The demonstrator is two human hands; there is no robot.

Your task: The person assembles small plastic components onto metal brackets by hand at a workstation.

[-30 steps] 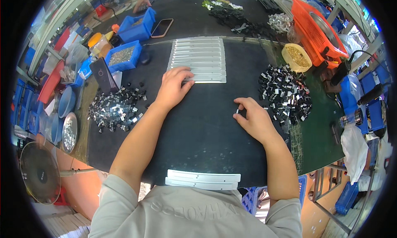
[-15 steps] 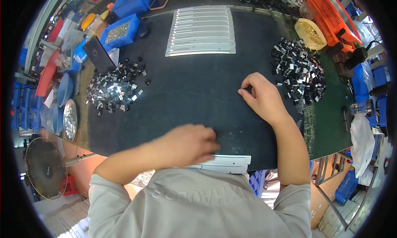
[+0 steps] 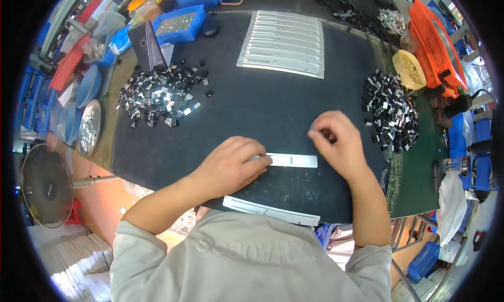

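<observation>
A silver metal strip (image 3: pixel 294 160) lies crosswise on the dark work mat (image 3: pixel 247 107). My left hand (image 3: pixel 231 165) has its fingers closed over the strip's left end. To the right, my right hand (image 3: pixel 340 144) is held in a pinch just above the strip's other end. Whatever sits between those fingertips is too small to make out. Close to my body a second metal strip (image 3: pixel 270 211) rests at the mat's near edge. Further off, several similar strips (image 3: pixel 283 43) lie side by side in a neat row.
Heaps of small black-and-silver parts lie at left (image 3: pixel 157 97) and right (image 3: pixel 391 110). A phone (image 3: pixel 147 47) leans behind the left heap, near a blue bin (image 3: pixel 181 24). A yellow bowl (image 3: pixel 408 70) and an orange basket (image 3: pixel 433 50) stand at far right.
My left hand has moved up and away from my body, bringing one strip onto the mat. The right hand stays pinched and sits slightly lower. The whole view has shifted and tilted.
</observation>
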